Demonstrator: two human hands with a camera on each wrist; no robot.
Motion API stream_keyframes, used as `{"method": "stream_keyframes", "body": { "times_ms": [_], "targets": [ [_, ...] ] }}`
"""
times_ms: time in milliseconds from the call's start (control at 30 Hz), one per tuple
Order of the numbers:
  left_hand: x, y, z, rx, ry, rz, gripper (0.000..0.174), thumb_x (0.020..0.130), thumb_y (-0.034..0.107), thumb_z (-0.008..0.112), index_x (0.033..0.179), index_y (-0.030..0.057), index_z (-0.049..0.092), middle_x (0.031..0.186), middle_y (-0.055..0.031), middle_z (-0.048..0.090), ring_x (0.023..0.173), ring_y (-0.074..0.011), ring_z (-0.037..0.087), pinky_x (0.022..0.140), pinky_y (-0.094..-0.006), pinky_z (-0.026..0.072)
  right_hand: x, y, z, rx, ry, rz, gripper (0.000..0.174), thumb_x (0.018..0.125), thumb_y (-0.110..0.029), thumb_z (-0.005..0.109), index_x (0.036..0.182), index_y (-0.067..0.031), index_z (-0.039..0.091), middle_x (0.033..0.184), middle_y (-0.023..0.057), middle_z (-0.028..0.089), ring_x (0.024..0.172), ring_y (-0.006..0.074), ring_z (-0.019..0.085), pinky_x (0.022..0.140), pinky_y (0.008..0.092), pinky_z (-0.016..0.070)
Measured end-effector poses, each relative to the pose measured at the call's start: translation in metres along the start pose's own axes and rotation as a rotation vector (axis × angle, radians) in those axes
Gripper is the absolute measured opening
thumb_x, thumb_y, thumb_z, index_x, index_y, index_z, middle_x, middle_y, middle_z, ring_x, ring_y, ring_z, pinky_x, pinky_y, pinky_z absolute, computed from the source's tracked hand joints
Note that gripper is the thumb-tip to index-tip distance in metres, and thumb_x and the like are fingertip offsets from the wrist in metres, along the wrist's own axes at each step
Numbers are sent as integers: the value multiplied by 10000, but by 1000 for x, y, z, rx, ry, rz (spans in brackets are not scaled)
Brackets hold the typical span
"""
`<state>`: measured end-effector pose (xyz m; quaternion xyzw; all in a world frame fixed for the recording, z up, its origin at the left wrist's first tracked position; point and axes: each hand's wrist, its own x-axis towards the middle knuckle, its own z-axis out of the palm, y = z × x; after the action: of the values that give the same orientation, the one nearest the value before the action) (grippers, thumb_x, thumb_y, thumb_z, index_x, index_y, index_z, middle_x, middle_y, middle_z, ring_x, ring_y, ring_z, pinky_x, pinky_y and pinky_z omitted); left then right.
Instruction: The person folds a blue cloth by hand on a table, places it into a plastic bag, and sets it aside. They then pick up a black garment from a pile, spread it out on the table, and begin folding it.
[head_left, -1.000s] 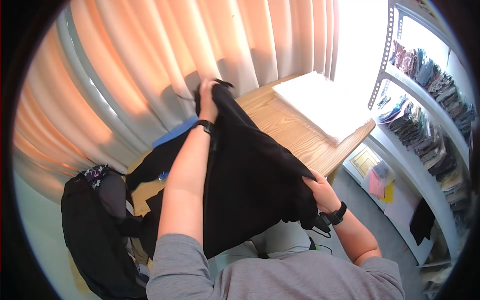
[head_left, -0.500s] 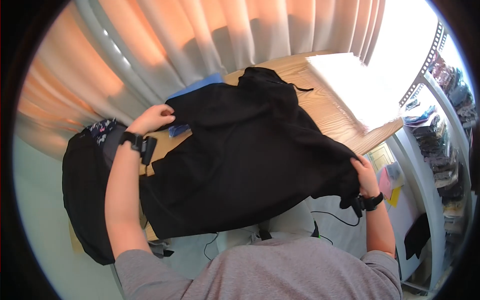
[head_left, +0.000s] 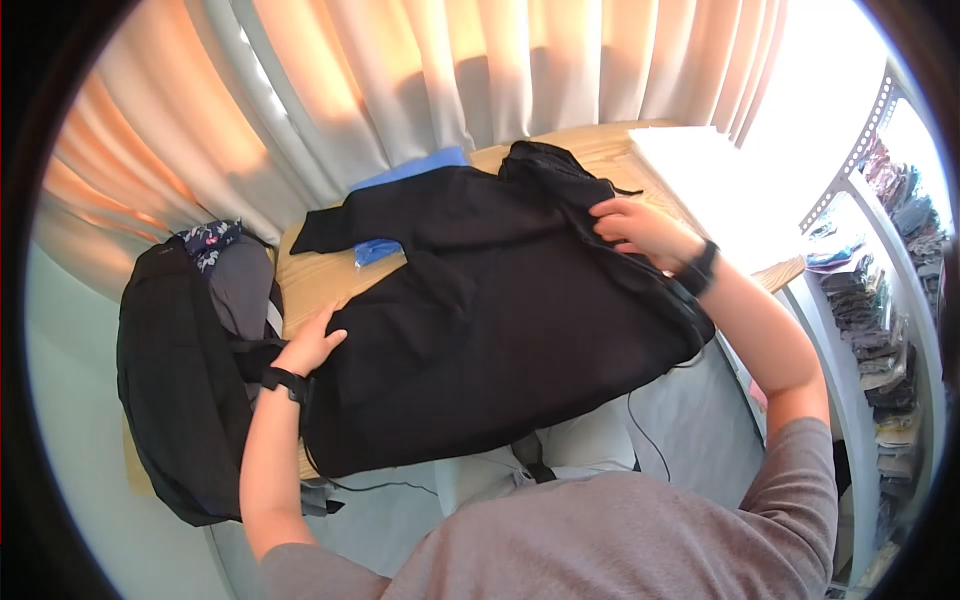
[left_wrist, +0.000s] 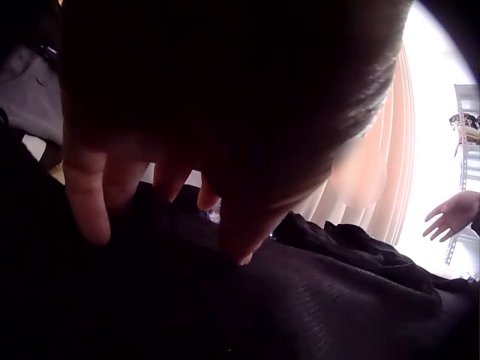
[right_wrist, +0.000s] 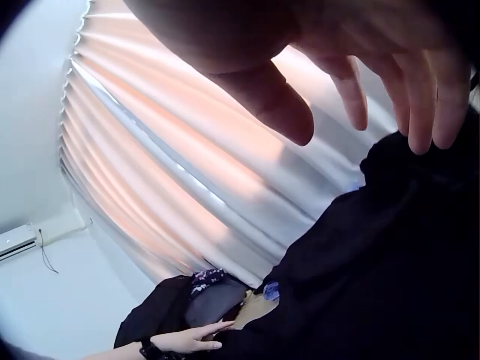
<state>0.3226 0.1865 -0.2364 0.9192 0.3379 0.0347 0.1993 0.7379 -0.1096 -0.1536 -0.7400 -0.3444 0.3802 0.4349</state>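
A black hooded garment (head_left: 500,310) lies spread over the wooden table, its hood (head_left: 545,170) toward the back and one sleeve (head_left: 360,220) stretched to the left. My left hand (head_left: 310,345) rests on its left edge; in the left wrist view that hand (left_wrist: 165,172) has its fingers pointing down at the dark cloth. Near the hood, on the right, is my right hand (head_left: 645,230), fingers extended over the fabric. The right wrist view shows this hand (right_wrist: 337,75) with fingers and thumb apart, pinching nothing; whether it touches the cloth cannot be told.
A black backpack (head_left: 175,385) stands at the left with grey and floral cloth beside it. Blue items (head_left: 378,252) show on the table (head_left: 320,280) beside the sleeve. White sheets (head_left: 690,170) lie at the back right, near shelves (head_left: 850,290) of packed goods. Curtains (head_left: 380,80) hang behind.
The garment has come down from being held up and now lies flatter. My left hand moved down to its left edge; my right hand let go of the right side and moved up toward the hood.
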Motion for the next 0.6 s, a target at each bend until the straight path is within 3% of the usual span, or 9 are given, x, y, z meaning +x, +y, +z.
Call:
{"method": "stream_keyframes", "body": {
  "times_ms": [100,133,167,233,267,300,367,500,600],
  "targets": [
    [5,-13,9,79,47,7,477,805,162,628,1230,6,479,1182,-226,529,1135,-350,483,974,-364,374,69,-24,31,-60,-9,72,487,792,-212,638,1232,-78,479,1000,20,516,824,115,497,696,247,445],
    [5,-11,7,28,66,-31,361,793,170,634,1093,-17,562,1064,-213,575,1045,-354,523,907,-376,412,95,-28,38,-122,3,95,514,776,-212,649,1238,-72,472,1022,34,520,846,133,508,694,260,452],
    [2,1,-3,160,65,-77,271,797,177,623,976,-25,599,959,-213,598,954,-369,549,834,-394,435,123,-28,44,-185,17,119,542,760,-213,660,1244,-66,465,1045,49,524,868,150,520,693,273,460],
    [-5,-17,-9,57,256,88,221,798,161,607,896,-36,593,888,-221,595,891,-379,559,774,-412,441,172,-18,58,-332,304,-9,562,752,-214,650,1248,-36,456,1125,120,548,986,225,552,781,321,478],
    [-10,-22,-17,64,305,64,210,797,153,600,886,-37,593,874,-223,593,879,-381,562,763,-414,442,200,-9,59,-437,451,-29,554,749,-204,634,1236,-4,461,1190,196,543,1107,305,528,892,365,455],
    [-19,-25,-30,71,352,40,199,796,144,594,876,-38,592,861,-225,590,867,-383,565,753,-416,443,221,0,54,-476,528,-53,525,761,-209,609,1217,13,475,1179,235,545,1129,338,513,946,376,426],
    [-39,-38,-51,106,517,-13,187,788,125,587,871,-42,597,854,-230,588,857,-388,564,744,-412,444,242,11,40,-484,579,3,490,802,-269,579,1193,2,463,1207,247,513,1133,363,506,947,421,422],
    [-72,-86,-81,118,683,-323,165,785,95,575,867,-48,595,861,-233,600,848,-394,571,752,-403,448,272,49,17,-437,663,211,450,791,-221,612,1182,-28,503,1169,212,563,1104,332,541,940,416,427],
    [-82,-109,-87,202,630,-461,211,803,110,577,925,-60,602,922,-231,617,894,-396,575,785,-401,449,258,68,5,-509,514,128,312,810,-217,579,1084,-68,603,1150,160,590,1109,300,546,934,412,432]
  ]
}}
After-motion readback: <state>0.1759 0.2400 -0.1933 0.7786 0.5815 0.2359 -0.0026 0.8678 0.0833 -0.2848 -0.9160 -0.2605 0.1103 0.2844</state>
